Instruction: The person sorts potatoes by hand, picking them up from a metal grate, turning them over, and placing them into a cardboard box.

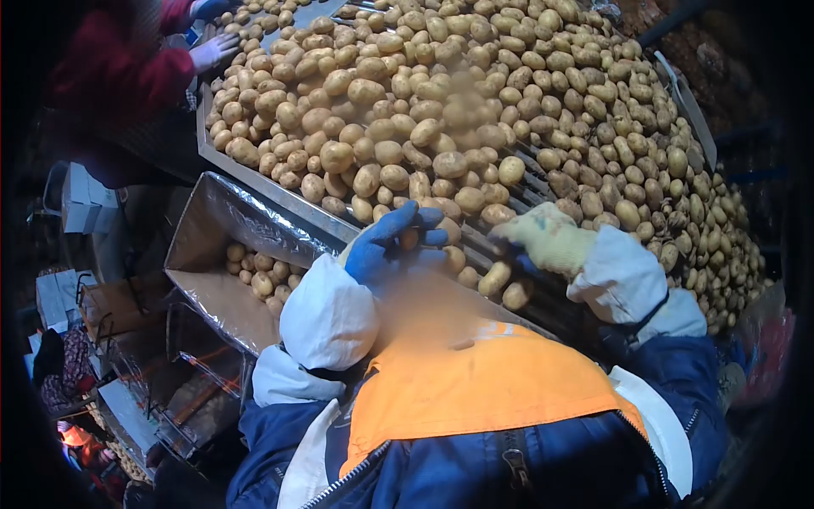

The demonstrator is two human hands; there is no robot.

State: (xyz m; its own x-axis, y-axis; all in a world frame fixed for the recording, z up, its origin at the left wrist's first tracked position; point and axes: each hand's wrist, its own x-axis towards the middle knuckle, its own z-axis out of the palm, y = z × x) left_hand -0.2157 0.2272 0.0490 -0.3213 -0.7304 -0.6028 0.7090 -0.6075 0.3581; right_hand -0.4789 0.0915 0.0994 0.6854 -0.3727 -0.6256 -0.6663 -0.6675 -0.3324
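Note:
My left hand (392, 248), in a blue-coated glove, is curled at the near edge of the sorting table. A small potato (409, 238) shows between its thumb and fingers. My right hand (543, 242), in a pale yellow glove with a dark palm, reaches in from the right over the metal bars (538, 293). Its fingertips are smeared and point left, close to a potato (498, 214) in the heap. A few loose potatoes, one of them a yellowish potato (494, 278), lie on the bars between and below my hands.
A large heap of potatoes (381, 102) covers the table beyond my hands. Below its metal rim (280, 192) stands a lined cardboard box (208, 293) with potatoes inside. At the upper left, a co-worker's gloved hand (214, 53) rests at the heap. White boxes (87, 200) stand farther left.

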